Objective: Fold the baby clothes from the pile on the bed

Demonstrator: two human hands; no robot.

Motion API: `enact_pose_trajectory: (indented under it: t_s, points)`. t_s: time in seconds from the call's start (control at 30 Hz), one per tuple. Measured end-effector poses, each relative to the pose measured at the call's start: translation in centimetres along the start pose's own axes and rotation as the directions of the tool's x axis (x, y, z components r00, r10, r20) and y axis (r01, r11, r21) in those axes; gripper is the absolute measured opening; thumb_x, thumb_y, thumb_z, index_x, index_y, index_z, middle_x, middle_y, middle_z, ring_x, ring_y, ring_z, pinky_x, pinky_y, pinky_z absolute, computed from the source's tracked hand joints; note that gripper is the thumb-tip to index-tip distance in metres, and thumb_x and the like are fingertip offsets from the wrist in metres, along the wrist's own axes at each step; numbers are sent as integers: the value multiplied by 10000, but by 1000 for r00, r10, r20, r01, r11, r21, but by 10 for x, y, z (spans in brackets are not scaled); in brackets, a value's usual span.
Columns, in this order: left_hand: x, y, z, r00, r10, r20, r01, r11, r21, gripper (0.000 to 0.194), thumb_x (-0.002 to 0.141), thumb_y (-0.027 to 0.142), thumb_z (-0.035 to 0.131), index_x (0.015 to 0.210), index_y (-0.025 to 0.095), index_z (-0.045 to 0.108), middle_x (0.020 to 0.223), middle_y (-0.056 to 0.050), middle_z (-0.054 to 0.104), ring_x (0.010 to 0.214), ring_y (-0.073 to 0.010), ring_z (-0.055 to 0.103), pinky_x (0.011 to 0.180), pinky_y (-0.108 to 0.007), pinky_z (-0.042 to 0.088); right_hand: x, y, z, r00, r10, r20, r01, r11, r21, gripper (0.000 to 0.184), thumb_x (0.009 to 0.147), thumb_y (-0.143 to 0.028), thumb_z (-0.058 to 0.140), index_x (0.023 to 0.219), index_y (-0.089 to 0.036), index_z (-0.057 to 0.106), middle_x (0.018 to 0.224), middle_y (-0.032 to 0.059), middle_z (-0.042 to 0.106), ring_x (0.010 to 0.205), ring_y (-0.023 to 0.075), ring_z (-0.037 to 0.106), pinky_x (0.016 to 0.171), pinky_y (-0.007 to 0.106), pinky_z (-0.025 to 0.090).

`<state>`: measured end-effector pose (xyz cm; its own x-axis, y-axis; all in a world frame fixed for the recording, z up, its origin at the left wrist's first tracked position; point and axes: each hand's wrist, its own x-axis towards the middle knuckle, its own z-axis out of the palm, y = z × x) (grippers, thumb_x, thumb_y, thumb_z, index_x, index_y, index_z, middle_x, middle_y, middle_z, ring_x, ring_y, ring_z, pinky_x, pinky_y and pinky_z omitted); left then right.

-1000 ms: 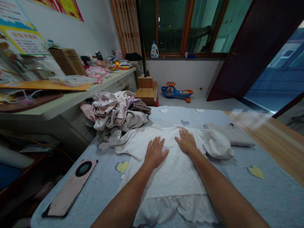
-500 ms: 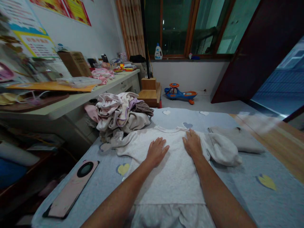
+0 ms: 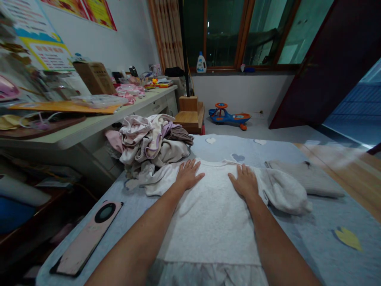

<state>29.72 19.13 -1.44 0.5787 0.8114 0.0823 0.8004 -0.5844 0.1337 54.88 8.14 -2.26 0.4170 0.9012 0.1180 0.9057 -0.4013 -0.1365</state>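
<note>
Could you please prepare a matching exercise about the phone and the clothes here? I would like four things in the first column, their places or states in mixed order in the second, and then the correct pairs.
Column 1
1. White garment
2. Phone
3. Clothes heap
4. Folded grey garment

Column 2
A. Crumpled, beside the desk
B. To the right of both hands
C. Spread out, with the left hand and right hand on it
D. Pink, near the left edge of the blue cover

Pairs: 1-C, 2-D, 3-A, 4-B
</note>
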Motion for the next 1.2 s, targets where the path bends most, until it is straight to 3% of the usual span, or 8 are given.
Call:
enact_pose_trajectory:
  t_s: [0.17, 0.3, 0.47, 0.63, 0.83, 1.0, 1.13, 1.2]
  points:
    - [3, -5, -6, 995, -96, 15, 97, 994, -50, 566, 981, 498, 328, 1473, 222, 372, 1589, -92, 303, 1470, -252, 240, 1171, -495, 209, 0, 0, 0, 996, 23, -81, -21, 1000, 22, 681, 940, -466, 397, 1445, -10, 386, 1548, 241, 310, 1436, 347, 265, 1155, 470, 198]
    - [-14, 18, -12, 980, -172, 105, 185, 973, -139, 572, 1003, 525, 216, 1448, 222, 410, 1580, -123, 311, 1462, -285, 264, 1133, -525, 278, -7, -13, -3, 957, -288, -39, 291, 952, 100, 575, 941, -336, 396, 1460, -89, 378, 1566, 176, 317, 1449, 253, 265, 1160, 433, 219]
    - [-67, 38, -7, 998, 35, 51, -30, 995, -94, 650, 956, 646, 266, 1482, 280, 368, 1606, -82, 262, 1483, -314, 189, 1158, -566, 212, -16, -26, -5, 939, -338, 58, 336, 941, 46, 534, 981, -437, 355, 1452, -194, 428, 1578, 109, 322, 1450, 284, 265, 1153, 502, 203]
    - [-90, 10, -7, 999, 28, 38, -27, 1000, -16, 689, 940, 672, 289, 1502, 278, 344, 1609, -79, 251, 1487, -299, 182, 1177, -520, 195, -18, -29, -6, 968, -248, 29, 249, 968, -29, 585, 981, -491, 334, 1482, -195, 392, 1580, 107, 318, 1449, 301, 258, 1143, 497, 213]
    - [-80, -29, -9, 994, -94, -57, 94, 996, 2, 574, 963, 522, 403, 1456, 229, 429, 1570, -123, 333, 1461, -304, 258, 1169, -505, 223, -19, -30, -7, 968, -252, 4, 252, 966, -49, 576, 977, -490, 328, 1466, -198, 413, 1564, 109, 350, 1437, 289, 278, 1133, 480, 229]
    - [-83, -55, -20, 982, -59, -181, 12, 968, -250, 372, 931, 240, 419, 1239, 152, 608, 1382, -125, 566, 1308, -228, 489, 1121, -388, 351, -20, -31, -7, 965, -262, -20, 260, 963, -62, 563, 975, -485, 336, 1448, -196, 436, 1552, 116, 371, 1425, 296, 297, 1121, 482, 246]
    - [-124, -61, -36, 898, -283, -336, 114, 889, -443, 272, 893, 211, 424, 1034, 166, 652, 1071, -83, 677, 1032, -197, 620, 929, -325, 481, -21, -32, -7, 963, -266, -46, 262, 962, -72, 551, 977, -472, 339, 1437, -188, 445, 1543, 122, 383, 1418, 304, 306, 1113, 480, 259]
    - [-149, -58, -43, 858, -427, -285, 287, 860, -423, 201, 884, 259, 461, 879, 174, 643, 914, -66, 663, 880, -200, 624, 820, -318, 490, -21, -32, -7, 963, -264, -45, 260, 963, -74, 544, 978, -467, 338, 1432, -189, 450, 1540, 124, 388, 1418, 302, 307, 1109, 481, 264]
